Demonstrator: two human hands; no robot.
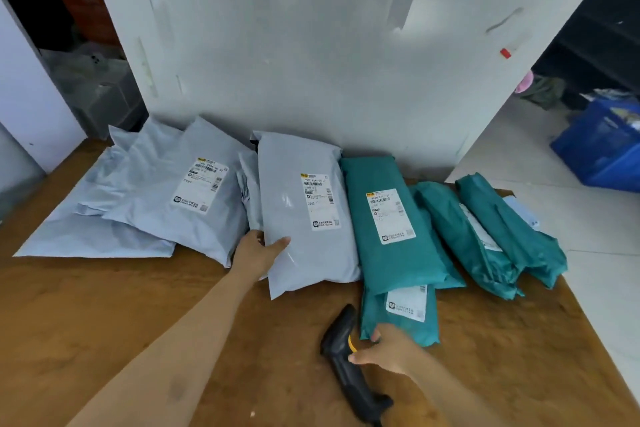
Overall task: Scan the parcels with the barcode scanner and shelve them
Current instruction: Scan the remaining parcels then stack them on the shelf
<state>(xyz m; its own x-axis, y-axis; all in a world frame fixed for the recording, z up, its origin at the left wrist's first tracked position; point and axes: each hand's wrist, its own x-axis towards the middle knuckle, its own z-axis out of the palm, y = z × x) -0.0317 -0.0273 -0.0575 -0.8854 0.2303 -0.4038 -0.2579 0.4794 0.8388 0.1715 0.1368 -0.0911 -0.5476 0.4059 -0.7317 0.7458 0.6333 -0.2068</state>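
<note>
Step in hand: likely scan setup. Left hand (261,253) grips near edge of grey poly-mailer parcel (298,253), flat on desk (138,305). Right hand (386,347) at barcode scanner (341,354) lying on desk, thumb touching; grip closed or not, cannot tell. Next: lift scanner, aim at shipping label (320,201).

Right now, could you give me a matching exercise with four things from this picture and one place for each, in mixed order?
Things
1. middle grey plastic mailer bag
2. black barcode scanner with a yellow trigger
3. blue plastic crate
4. small red tag

Places
A. on the pale floor, right of the table
B. on the white wall
C. lying on the brown wooden table, touched by the right hand
D. near edge gripped by the left hand

Pairs: 1-D, 2-C, 3-A, 4-B
</note>
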